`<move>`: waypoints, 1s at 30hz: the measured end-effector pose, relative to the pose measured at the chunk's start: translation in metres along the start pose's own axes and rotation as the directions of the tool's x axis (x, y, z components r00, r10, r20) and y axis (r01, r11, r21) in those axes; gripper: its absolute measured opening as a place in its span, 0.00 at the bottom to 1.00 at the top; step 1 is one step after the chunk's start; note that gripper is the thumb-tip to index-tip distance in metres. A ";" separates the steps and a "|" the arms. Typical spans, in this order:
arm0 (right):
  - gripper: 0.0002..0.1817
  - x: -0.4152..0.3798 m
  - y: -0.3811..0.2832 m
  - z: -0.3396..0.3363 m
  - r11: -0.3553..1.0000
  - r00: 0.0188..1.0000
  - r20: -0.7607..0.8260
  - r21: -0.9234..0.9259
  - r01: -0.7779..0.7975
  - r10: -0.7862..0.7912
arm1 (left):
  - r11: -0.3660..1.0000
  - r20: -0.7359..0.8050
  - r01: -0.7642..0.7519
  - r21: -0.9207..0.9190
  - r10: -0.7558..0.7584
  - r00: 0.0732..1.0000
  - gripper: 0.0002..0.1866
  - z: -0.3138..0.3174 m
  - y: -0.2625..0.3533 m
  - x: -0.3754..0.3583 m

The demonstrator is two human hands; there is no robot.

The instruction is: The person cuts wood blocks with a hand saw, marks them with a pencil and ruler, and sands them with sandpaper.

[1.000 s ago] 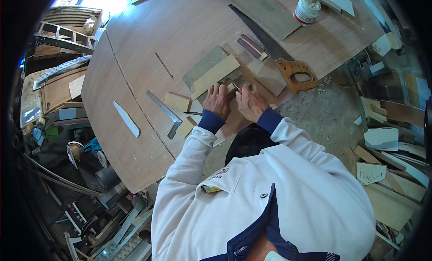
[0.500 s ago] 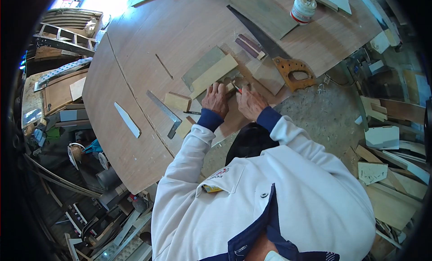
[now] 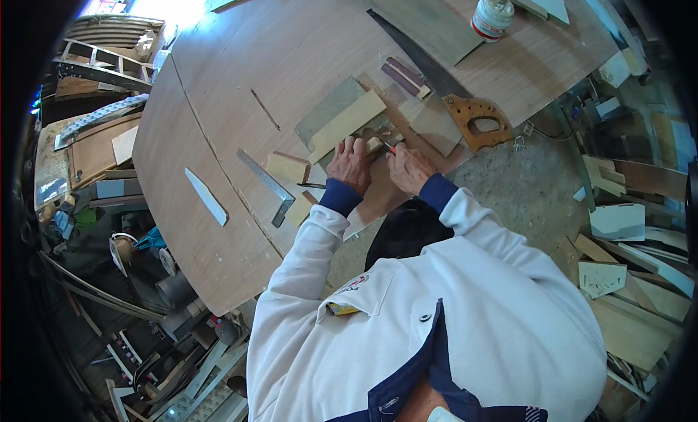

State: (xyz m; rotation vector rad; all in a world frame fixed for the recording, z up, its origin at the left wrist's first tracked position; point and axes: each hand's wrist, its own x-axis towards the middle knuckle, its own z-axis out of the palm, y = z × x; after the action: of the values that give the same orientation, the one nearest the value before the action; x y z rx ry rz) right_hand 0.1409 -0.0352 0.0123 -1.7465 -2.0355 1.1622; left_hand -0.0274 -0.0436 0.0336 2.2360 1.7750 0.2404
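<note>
The small block (image 3: 374,144) lay between my hands, low over the near part of the table (image 3: 233,80). It was pale, light-coloured wood, short and squared off, its near side partly hidden by my fingers. My left hand (image 3: 349,165) was bent down at its left end; I cannot tell if the fingers were closed on it. My right hand (image 3: 410,169), just apart from the left, was closed on a slim tool (image 3: 390,149) with a red part, its tip near the block.

Just beyond my left hand, 1 long pale board (image 3: 349,124) lay over a grey-green sheet (image 3: 327,111). Left of that hand were a dark pencil-like stick (image 3: 311,185), a wood block (image 3: 289,167) and, farther out, a metal square (image 3: 265,188). Beyond my right hand, to the right, lay a wooden-handled saw (image 3: 476,124).
</note>
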 end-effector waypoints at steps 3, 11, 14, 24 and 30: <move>0.19 -0.005 -0.010 -0.013 0.999 0.998 0.056 0.030 -0.011 0.009 | 1.000 -0.005 0.015 -0.004 -0.015 1.000 0.12 -0.001 0.002 -0.001; 0.18 -0.001 -0.011 -0.006 1.000 0.999 0.033 0.009 -0.012 0.012 | 1.000 0.010 0.027 -0.007 -0.027 1.000 0.11 -0.001 0.002 0.002; 0.19 -0.006 -0.019 -0.018 0.999 0.999 0.028 0.021 -0.046 0.045 | 1.000 0.013 0.017 -0.007 -0.017 1.000 0.11 -0.002 0.004 0.000; 0.21 0.000 -0.022 -0.016 0.993 0.985 0.128 0.020 -0.118 0.114 | 0.999 0.004 0.039 0.003 -0.039 0.999 0.11 0.001 0.002 0.001; 0.18 0.007 -0.003 0.001 0.999 0.999 0.032 0.014 -0.038 0.038 | 1.000 -0.029 0.026 0.006 -0.025 0.999 0.12 0.006 -0.002 0.002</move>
State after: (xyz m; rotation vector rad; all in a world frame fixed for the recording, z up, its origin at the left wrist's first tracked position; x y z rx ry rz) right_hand 0.1363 -0.0297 0.0114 -1.7788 -2.0145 1.2204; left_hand -0.0267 -0.0421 0.0275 2.2234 1.8202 0.2638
